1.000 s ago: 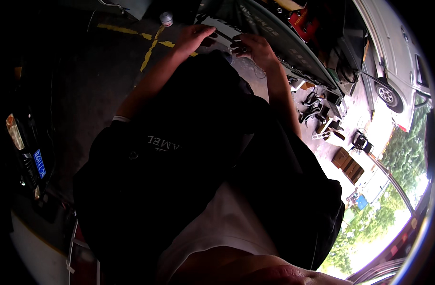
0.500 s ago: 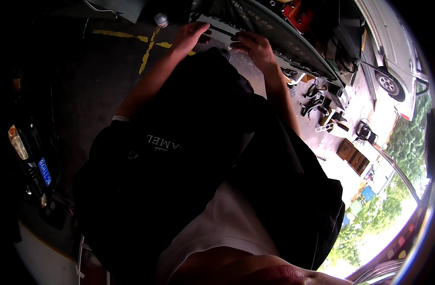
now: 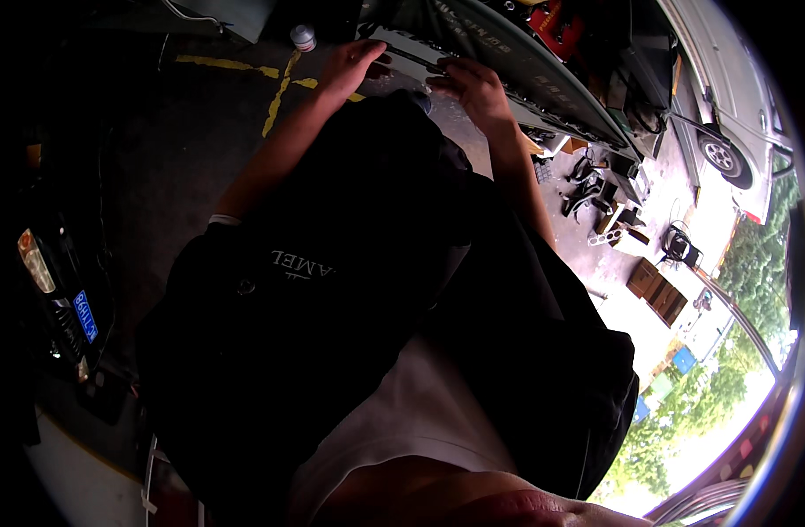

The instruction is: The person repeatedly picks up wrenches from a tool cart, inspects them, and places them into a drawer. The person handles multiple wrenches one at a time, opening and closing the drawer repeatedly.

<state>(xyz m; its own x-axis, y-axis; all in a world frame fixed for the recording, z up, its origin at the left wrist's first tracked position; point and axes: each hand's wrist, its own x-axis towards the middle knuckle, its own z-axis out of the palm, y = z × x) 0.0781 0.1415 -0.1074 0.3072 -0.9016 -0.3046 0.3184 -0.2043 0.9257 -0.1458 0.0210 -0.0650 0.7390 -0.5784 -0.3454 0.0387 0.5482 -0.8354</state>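
A thin dark rod or strip [image 3: 415, 59] spans the gap between my two hands, which are at the far middle of the view. My left hand [image 3: 353, 67] pinches its left end with thumb and fingers. At the other end, the curled fingers of my right hand [image 3: 474, 88] close on it, palm side in shadow. Just beyond both hands stands a long dark grey panel [image 3: 499, 57] with a pale lower edge. What exactly the strip is I cannot make out in the dim light.
A white can [image 3: 303, 38] stands on the dark floor near yellow painted lines [image 3: 284, 92]. Beyond the panel is a red case [image 3: 556, 31]. Rightward lie black parts [image 3: 587, 186], brown boxes [image 3: 657, 292] and a pale car [image 3: 727, 79]. Another car's headlight [image 3: 35, 261] shows at left.
The view has shifted slightly, so the surroundings sit a little lower and further right. Both hands keep nearly the same place, and the dark strip between them shows more plainly.
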